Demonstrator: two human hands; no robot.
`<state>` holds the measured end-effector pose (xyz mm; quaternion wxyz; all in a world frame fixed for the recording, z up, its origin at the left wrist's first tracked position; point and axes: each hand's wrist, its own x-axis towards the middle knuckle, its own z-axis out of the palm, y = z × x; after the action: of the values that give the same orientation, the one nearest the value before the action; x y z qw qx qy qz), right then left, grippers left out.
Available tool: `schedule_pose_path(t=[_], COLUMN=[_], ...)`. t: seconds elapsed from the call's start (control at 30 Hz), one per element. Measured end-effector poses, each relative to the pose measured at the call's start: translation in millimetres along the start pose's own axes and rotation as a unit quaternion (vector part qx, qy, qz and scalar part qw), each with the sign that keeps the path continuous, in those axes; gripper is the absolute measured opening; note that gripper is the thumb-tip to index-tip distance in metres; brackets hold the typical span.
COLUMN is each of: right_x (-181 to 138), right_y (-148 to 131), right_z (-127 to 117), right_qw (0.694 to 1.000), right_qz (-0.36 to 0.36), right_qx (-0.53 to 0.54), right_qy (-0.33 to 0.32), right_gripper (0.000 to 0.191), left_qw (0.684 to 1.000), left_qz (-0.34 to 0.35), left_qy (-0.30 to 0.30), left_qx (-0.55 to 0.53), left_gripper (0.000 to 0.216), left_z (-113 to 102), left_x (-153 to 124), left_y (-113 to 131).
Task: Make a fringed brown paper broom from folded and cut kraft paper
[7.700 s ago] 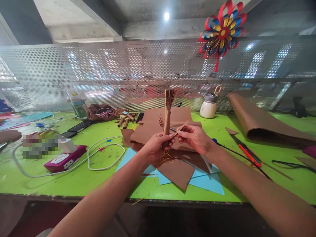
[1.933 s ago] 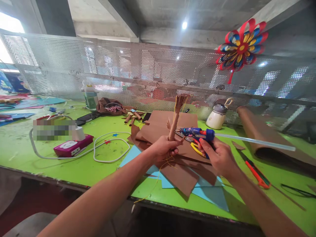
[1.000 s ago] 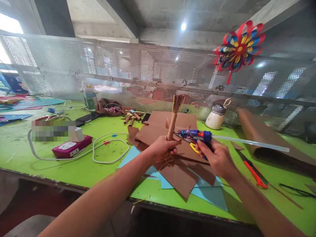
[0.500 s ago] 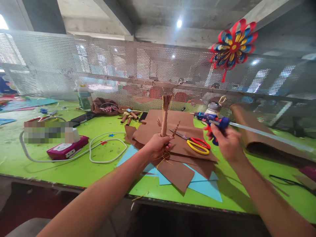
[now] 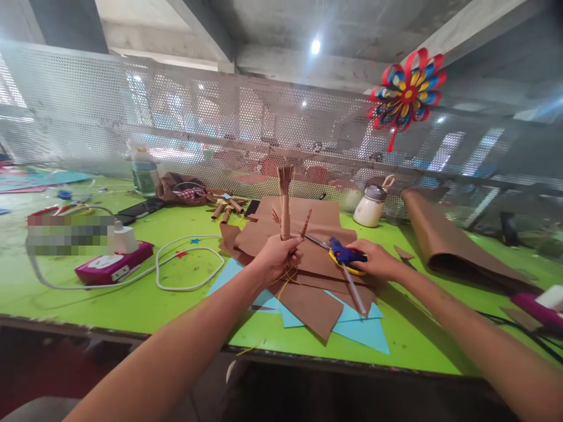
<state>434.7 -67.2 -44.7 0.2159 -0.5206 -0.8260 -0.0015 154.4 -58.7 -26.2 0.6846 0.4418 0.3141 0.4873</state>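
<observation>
My left hand (image 5: 278,258) is closed around the base of a brown rolled-paper figure (image 5: 285,220), upright, with a fringed top and small pleated side pieces. Yellow string (image 5: 288,281) dangles beneath that hand. To the right, my right hand (image 5: 375,259) grips a blue hot glue gun (image 5: 343,252), low over the brown paper (image 5: 303,208); a clear glue stick (image 5: 354,291) juts from it toward me. The gun and hand partly cover the scissors (image 5: 317,241), whose blades and some yellow handle show. Light blue paper (image 5: 360,334) lies under the brown sheets.
A purple power strip (image 5: 116,264) with a white cable (image 5: 189,287) lies left. Small paper rolls (image 5: 226,214) and a phone (image 5: 141,210) sit farther back. Behind my right hand are a white jar (image 5: 369,208) and a large brown paper roll (image 5: 457,246). A mesh screen (image 5: 185,117) borders the table.
My right hand has brought the glue gun down and left from the air onto or just above the scissors, and the gun has turned. My left hand still holds the paper figure.
</observation>
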Motion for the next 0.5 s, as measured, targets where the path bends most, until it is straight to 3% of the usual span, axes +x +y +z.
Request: schedule_pose_path(t=[0.1,0.27,0.4,0.5], right_x=[-2,16,38,48], right_y=[-9,-60,-104,-118], right_z=[-11,-24,-16,-3], right_qw=[1.0,0.982,0.95,0.906], right_qz=[0.006,0.083,0.104,0.098], right_qx=[0.021,0.109,0.291,0.411], right_qy=[-0.001,0.129,0.047,0.026], right_gripper=[0.035,0.024,0.031,0.03], left_qw=[1.0,0.998,0.995,0.992], left_qz=[-0.003,0.008,0.033,0.038], left_qy=[-0.016,-0.05,-0.083,-0.111], left_qx=[0.011,0.037,0.052,0.052], left_gripper=[0.012,0.017,0.022,0.023], left_z=[0,1,1,2], left_x=[0,0,-2,-5], left_y=[-2,-8,-8,-6])
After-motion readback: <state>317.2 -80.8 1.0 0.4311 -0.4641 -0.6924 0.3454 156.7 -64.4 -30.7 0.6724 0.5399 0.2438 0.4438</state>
